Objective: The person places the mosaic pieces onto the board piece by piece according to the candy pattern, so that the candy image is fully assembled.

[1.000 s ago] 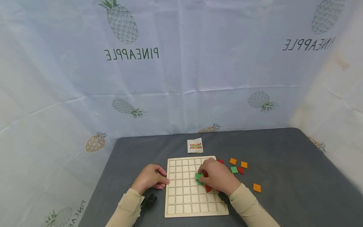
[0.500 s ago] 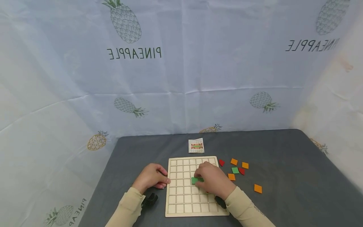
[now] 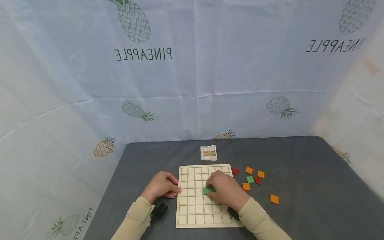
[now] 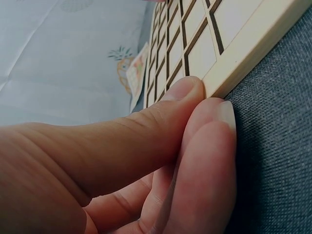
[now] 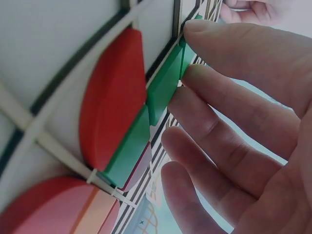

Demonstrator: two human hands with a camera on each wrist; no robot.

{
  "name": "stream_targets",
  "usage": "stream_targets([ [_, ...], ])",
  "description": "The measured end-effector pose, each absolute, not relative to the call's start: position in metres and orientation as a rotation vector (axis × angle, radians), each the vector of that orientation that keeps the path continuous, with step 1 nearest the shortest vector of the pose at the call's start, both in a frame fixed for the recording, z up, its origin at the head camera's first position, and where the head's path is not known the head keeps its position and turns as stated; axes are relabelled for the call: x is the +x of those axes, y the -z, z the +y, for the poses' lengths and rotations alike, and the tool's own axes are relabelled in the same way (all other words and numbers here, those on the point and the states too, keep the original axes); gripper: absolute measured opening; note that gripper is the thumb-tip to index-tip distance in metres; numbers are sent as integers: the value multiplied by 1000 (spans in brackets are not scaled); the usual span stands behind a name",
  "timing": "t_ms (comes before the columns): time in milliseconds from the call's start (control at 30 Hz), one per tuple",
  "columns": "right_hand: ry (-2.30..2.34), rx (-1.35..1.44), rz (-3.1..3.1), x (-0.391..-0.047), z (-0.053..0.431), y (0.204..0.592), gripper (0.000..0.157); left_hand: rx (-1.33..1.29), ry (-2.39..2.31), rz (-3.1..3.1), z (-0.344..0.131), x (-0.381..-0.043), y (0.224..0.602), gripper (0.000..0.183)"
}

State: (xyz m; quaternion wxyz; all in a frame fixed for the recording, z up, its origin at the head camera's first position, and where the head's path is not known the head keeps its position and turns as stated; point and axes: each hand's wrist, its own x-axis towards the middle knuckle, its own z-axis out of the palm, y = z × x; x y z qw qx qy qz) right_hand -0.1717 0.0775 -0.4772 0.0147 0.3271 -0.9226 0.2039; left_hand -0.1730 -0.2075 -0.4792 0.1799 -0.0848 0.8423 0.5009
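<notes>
My left hand (image 3: 162, 185) pinches the left edge of a pale wooden grid board (image 3: 191, 219), thumb on top and fingertips at the side in the left wrist view. Over the board's middle, my right hand (image 3: 227, 190) pinches a green square tile (image 3: 205, 191) between thumb and index finger. Beside it, the right wrist view has another green tile (image 5: 165, 83) lying in line with a third green piece (image 5: 127, 153). A curved-edged red piece (image 5: 114, 102) borders them. Lower left there is a second red piece (image 5: 44, 209) with an orange piece (image 5: 92, 214). The right hand hides these from the head view.
Right of the board lie loose orange tiles (image 3: 274, 199), a green tile (image 3: 250, 179) and red pieces (image 3: 257, 180) on the dark grey tablecloth (image 3: 297, 166). A small printed pattern card (image 3: 208, 153) lies behind the board. A pineapple-print curtain (image 3: 192, 66) hangs behind.
My right hand has shifted left with the green tile, which now sits left of the other green tiles; in the last half second it stays about there. The left hand keeps its hold.
</notes>
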Motion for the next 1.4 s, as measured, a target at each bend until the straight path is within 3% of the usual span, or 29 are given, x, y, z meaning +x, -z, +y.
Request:
stream_targets([
  [467, -644, 961, -2874, -171, 85, 473, 13, -214, -1417, 2376, -210, -171, 480, 38],
  [700, -684, 744, -2942, -179, 130, 467, 10, -183, -1430, 2370, -208, -171, 480, 36],
  [933, -606, 531, -3036, -187, 180, 471, 20, -190, -1430, 2371, -209, -171, 480, 36],
  [1400, -574, 517, -3063, -192, 212, 477, 19, -192, -1429, 2362, -209, -171, 480, 36],
])
